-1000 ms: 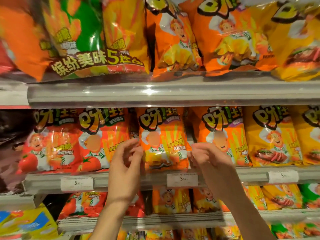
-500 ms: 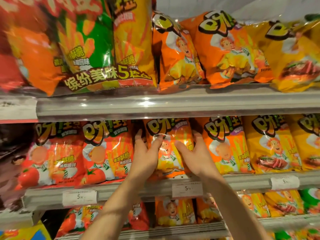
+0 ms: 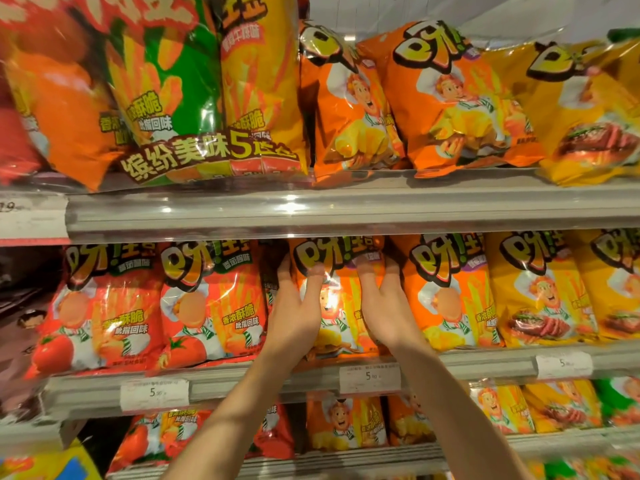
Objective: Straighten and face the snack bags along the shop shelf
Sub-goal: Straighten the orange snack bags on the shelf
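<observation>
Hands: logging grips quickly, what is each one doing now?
Left hand: grips the orange snack bag, left edge.
Right hand: grips the same bag, right edge.

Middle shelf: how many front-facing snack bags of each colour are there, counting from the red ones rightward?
Red bags: 2
Orange bags: 2
Yellow bags: 2 (the far-right one is cut off by the frame)
Total: 6

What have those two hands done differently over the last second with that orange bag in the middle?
Both hands slid up from the lower edges of the orange snack bag to its upper part. The left hand now holds its left side, thumb across the front; the right hand holds its right side. The bag stays on the middle shelf, and the neighbouring red bags look unmoved.
</observation>
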Tool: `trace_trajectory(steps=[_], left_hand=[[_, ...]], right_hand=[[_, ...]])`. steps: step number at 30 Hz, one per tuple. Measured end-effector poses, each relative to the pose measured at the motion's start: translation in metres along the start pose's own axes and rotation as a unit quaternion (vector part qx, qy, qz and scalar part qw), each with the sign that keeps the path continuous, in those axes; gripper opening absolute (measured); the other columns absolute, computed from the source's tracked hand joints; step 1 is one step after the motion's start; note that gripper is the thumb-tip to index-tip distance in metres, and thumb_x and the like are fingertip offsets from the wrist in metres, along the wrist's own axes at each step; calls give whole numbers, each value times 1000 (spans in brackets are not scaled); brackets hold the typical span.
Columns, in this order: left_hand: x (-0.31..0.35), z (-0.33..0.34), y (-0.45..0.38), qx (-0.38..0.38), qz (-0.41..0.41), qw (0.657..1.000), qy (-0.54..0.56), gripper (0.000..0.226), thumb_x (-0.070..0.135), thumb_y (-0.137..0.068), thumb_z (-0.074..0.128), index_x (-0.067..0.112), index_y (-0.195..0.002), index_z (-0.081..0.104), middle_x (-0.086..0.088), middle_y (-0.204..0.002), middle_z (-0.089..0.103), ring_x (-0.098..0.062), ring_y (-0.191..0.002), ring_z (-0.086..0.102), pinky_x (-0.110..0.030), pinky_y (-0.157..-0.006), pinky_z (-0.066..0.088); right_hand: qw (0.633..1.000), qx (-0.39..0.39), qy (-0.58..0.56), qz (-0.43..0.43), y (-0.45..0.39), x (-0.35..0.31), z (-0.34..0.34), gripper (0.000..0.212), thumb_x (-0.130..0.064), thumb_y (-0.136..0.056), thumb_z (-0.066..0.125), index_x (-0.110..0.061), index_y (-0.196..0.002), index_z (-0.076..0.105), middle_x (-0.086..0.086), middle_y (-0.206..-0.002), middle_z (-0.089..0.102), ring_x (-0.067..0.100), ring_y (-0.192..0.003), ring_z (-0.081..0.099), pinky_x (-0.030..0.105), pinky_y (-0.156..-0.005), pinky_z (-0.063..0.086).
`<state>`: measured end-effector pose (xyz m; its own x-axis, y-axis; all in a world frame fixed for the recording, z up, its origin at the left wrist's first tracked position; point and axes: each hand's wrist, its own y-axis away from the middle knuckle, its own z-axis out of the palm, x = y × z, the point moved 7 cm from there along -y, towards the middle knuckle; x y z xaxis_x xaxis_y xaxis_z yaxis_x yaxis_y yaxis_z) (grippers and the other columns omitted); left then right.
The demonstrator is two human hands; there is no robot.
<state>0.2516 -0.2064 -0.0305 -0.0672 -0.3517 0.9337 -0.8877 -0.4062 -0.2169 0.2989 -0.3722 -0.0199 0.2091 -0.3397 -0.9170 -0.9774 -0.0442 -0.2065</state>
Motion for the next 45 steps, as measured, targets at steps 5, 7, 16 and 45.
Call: trace_trajectory(steps=[5, 7, 16, 45], left_hand=[[-5, 1, -12, -14, -75, 997, 33, 101, 94, -74, 24, 37, -157, 15, -4, -157, 39, -31, -143, 37, -43, -105, 31], [1, -2, -24, -15, -72, 996, 58, 101, 94, -74, 31, 34, -154, 27, -2, -147, 48, -30, -137, 44, -39, -98, 31], [7, -4, -25, 16, -24, 990, 141, 70, 76, -85, 52, 43, -145, 38, 16, -128, 48, -15, -123, 44, -35, -96, 33], [11, -3, 2, -10, 103, 993, -51, 65, 73, -94, 32, 59, -151, 5, 3, -164, 28, -16, -149, 27, -29, -107, 25]], right_hand=[[1000, 7, -16, 8, 1, 2, -2, 71, -67, -99, 27, -31, -158, 10, 6, -156, 40, 29, -140, 41, 33, -101, 28], [1000, -3, -18, 12, -2, -1, -3, 71, -69, -98, 27, -33, -157, 12, 6, -148, 45, 22, -119, 55, 32, -97, 31], [999, -8, -22, 34, -15, -6, 0, 76, -77, -92, 31, -30, -151, 31, 1, -129, 58, 17, -102, 59, 28, -90, 33], [901, 32, 335, -273, 32, -44, -3, 36, -11, -103, 47, -1, -137, 55, 30, -143, 49, 50, -129, 48, 53, -101, 47]])
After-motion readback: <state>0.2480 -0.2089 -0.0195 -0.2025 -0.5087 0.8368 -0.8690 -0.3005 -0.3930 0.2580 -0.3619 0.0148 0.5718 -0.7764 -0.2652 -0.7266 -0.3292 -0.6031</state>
